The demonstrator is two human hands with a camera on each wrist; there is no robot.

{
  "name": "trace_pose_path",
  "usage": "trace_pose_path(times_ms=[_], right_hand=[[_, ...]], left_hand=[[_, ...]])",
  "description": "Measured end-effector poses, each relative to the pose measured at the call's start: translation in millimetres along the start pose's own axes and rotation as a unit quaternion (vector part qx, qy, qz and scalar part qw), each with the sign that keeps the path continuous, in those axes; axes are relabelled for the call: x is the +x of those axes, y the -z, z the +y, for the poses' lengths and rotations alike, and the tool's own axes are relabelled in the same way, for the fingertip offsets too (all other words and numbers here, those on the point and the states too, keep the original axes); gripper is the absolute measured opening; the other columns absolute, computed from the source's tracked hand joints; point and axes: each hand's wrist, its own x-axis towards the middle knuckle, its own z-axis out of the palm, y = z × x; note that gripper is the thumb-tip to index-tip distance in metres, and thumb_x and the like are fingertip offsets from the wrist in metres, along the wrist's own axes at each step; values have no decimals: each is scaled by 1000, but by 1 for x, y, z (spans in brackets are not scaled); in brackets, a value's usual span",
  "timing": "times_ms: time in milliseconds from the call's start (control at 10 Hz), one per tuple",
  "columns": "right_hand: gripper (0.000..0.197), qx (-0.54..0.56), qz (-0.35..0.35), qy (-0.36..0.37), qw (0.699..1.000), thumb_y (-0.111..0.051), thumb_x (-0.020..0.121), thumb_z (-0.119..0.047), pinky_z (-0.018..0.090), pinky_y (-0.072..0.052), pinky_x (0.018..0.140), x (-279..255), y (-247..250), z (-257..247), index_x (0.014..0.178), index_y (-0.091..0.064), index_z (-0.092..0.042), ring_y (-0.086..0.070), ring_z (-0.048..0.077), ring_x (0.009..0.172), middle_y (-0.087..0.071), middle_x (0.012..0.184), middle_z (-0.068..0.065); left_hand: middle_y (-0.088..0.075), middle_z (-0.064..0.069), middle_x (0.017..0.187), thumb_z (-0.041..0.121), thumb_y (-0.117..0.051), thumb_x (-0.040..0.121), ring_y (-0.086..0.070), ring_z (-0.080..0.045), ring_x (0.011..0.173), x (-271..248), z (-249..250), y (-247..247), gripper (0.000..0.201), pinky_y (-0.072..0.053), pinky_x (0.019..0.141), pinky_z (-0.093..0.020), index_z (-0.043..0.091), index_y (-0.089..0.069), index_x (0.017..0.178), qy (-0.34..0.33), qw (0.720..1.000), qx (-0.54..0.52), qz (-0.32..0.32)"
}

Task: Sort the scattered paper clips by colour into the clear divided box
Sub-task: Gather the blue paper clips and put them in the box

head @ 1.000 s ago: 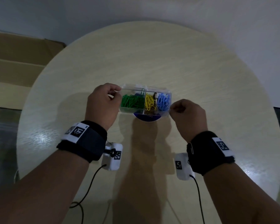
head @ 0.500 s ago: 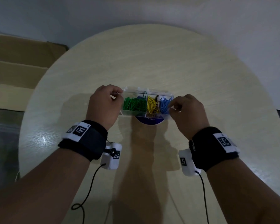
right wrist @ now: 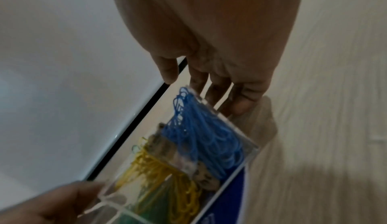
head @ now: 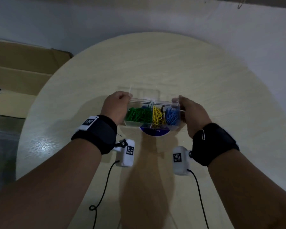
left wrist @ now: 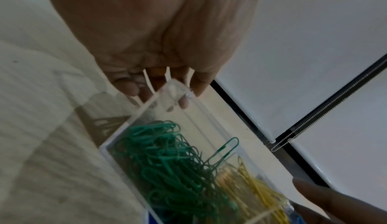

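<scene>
I hold the clear divided box [head: 153, 102] between both hands, over the middle of the round table. My left hand [head: 122, 100] grips its left end, with my fingers [left wrist: 134, 88] curled round the corner. At the right end, my right hand [head: 182, 104] grips with fingertips [right wrist: 243, 101] on the wall. Green clips [head: 138, 114] fill the left compartment, yellow clips [head: 158, 114] the middle, and light blue clips [head: 172, 115] the right. The box looks slightly tilted, and its shadow falls on the table.
A dark blue round label [head: 154, 132] shows under the box's near edge. A faint clear rectangle [head: 139, 92], perhaps a lid, lies on the table [head: 221, 96] behind the box. One silver clip [head: 203, 134] clings to my right wristband. Cardboard boxes [head: 15, 80] stand off the table at left.
My right hand has slid from the box's near right corner to its right end. Both hands now grip the ends, and the box looks a little larger and nearer.
</scene>
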Motion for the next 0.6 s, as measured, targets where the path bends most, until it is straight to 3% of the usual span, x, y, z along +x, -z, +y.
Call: trace_pose_path(times_ms=[100,200,300,400,500,600], right_hand=[[47,75,-1,4,997,-38,97,-50,33,-51,64,-9,1,-1,98,-71,-16,-68,21,88,-70,100,3],[49,127,4,12,992,-38,97,-51,35,-54,69,-16,4,3,93,-71,-14,-67,21,90,-69,99,1],[29,154,10,32,988,-54,93,-38,35,-57,80,-20,4,14,107,-67,-17,-67,20,100,-67,113,0],[36,108,16,62,992,-66,86,-12,37,-57,82,-25,1,31,121,-58,-17,-66,22,105,-67,116,3],[41,68,17,91,993,-64,87,-7,43,-56,87,-29,-4,40,125,-57,-18,-65,19,107,-68,116,0],[42,76,19,98,992,-65,87,-8,43,-55,89,-29,-6,43,127,-56,-19,-65,19,106,-68,116,1]], left_hand=[[-71,-4,101,20,-52,91,-62,-20,81,-2,-6,2,20,-50,68,-32,26,-72,95,-13,997,-78,7],[-72,1,103,13,-44,91,-67,-19,98,-11,-9,6,28,-53,70,-31,21,-70,85,-4,984,-179,-7],[-72,5,103,22,-46,95,-67,-12,98,-20,-15,9,24,-52,78,-30,18,-70,95,0,977,-213,-2],[-61,13,122,30,-56,96,-59,-5,109,-29,-26,7,27,-49,90,-29,31,-61,122,-43,995,-90,-20],[-50,15,136,29,-56,97,-51,-6,118,-34,-33,4,41,-47,96,-34,37,-48,136,-70,996,-27,-44],[-49,12,141,30,-56,97,-50,-7,119,-36,-31,5,43,-49,100,-41,40,-45,137,-75,996,-25,-33]])
